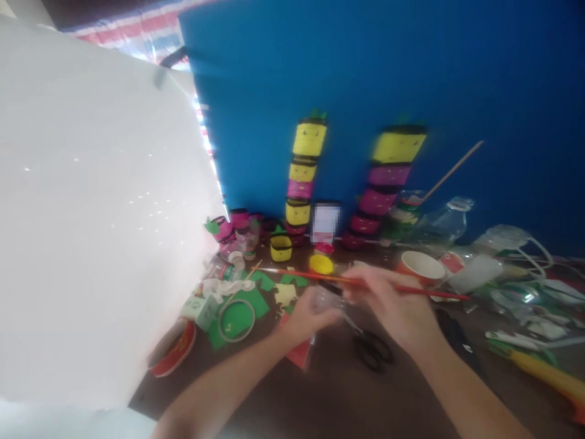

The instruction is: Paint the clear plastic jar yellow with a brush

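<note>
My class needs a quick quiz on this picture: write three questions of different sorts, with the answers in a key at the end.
1. Which hand is holding the red paintbrush?
2. True or false: the scissors have black handles.
3. Fill in the missing colour: the backdrop behind the two tall stacks is ____.

Key:
1. The right hand.
2. True.
3. Blue.

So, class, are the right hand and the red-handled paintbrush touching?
Touching: the head view shows the right hand gripping the red-handled paintbrush, its handle showing on both sides of the grip.
</note>
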{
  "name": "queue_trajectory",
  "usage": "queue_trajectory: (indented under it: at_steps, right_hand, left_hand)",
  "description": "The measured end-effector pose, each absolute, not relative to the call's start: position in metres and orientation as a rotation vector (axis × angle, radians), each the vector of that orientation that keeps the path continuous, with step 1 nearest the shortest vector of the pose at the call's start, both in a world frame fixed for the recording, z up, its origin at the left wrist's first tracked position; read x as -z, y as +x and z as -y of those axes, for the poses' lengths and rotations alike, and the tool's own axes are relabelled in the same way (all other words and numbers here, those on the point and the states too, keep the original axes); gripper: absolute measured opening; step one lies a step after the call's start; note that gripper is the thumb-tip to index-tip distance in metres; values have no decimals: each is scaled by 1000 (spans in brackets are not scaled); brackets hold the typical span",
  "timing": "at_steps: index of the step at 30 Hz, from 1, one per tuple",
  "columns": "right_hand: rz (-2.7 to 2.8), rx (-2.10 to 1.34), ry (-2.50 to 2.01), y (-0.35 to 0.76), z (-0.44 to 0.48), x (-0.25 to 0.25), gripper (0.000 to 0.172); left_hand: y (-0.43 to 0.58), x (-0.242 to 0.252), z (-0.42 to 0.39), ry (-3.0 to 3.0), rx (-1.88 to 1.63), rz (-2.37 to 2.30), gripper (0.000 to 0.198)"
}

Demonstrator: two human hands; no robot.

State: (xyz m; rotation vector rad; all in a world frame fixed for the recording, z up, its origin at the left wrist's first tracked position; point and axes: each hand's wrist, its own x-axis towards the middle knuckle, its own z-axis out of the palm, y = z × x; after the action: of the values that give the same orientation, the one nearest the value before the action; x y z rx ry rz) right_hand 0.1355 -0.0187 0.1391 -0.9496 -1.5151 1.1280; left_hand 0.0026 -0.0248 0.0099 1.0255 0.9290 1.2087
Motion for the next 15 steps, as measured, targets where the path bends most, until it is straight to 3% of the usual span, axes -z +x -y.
queue_trajectory:
  at_steps: [7, 11, 15]
  right_hand:
    - [951, -1189, -1020, 202, 17, -108, 24]
    - [851, -1190, -1058, 218, 18, -99, 26]
    - [799, -1154, -1030, 233, 15, -84, 23]
  left_hand:
    - [2, -19, 27, 985, -1218, -970, 43]
    - [-4, -7, 18, 805, -1270, -653, 53]
    - [-13, -5, 14, 438, -1183, -383, 48]
